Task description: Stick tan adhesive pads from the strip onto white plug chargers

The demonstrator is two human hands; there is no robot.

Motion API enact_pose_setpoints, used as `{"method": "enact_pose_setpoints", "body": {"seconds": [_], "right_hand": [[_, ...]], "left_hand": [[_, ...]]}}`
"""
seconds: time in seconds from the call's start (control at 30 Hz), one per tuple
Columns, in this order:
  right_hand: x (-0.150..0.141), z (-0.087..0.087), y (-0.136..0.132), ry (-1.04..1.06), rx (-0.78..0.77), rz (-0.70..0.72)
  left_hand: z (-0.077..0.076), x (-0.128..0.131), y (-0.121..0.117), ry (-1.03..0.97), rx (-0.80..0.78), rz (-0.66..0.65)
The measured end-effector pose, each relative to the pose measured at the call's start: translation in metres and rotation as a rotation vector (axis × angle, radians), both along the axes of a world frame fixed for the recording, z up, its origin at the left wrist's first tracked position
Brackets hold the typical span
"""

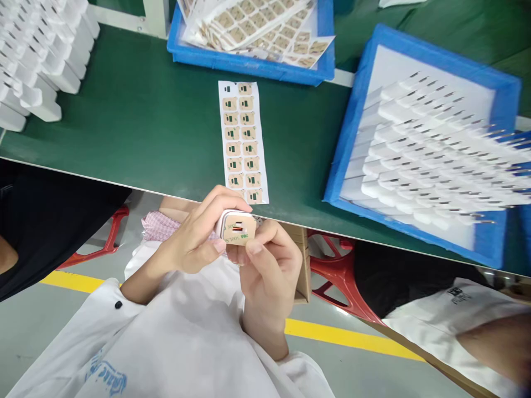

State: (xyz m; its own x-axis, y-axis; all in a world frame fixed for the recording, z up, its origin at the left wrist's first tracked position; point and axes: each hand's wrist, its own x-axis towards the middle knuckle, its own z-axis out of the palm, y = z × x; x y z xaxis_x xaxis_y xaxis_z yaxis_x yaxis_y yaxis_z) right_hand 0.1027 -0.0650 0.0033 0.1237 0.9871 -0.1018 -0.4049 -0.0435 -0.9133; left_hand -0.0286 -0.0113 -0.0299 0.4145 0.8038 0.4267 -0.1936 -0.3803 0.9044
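Observation:
My left hand (197, 235) is closed around a small white plastic housing (219, 224), just off the table's front edge. The end of the housing faces up and carries a tan adhesive sticker (233, 234) with green print and small slots. My right hand (271, 260) has its thumb on the lower right corner of that sticker, fingers curled alongside. Beyond my hands a white backing sheet (264, 166) lies on the green table, bearing two columns of matching stickers. At its top left one place shows white, without the tan pad.
At the back a blue tray (244, 65) holds piled sticker sheets. To the right, another blue tray (352, 119) contains rows of white housings with metal pins (415, 160). More white housings (45, 61) stand at the left. People sit on both sides, near red stools (342, 276).

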Motion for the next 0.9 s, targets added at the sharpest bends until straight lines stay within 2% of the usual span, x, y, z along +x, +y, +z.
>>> {"method": "enact_pose_setpoints", "body": {"seconds": [0.63,0.9], "right_hand": [[0.0036,-0.0077,-0.0033,-0.203,0.026,-0.041],[0.0067,-0.0076,-0.0056,-0.472,0.101,-0.095]], "left_hand": [[-0.0031,0.0037,0.0,0.055,0.095,0.135],[-0.0006,0.0044,-0.0002,0.126,0.176,0.203]]}}
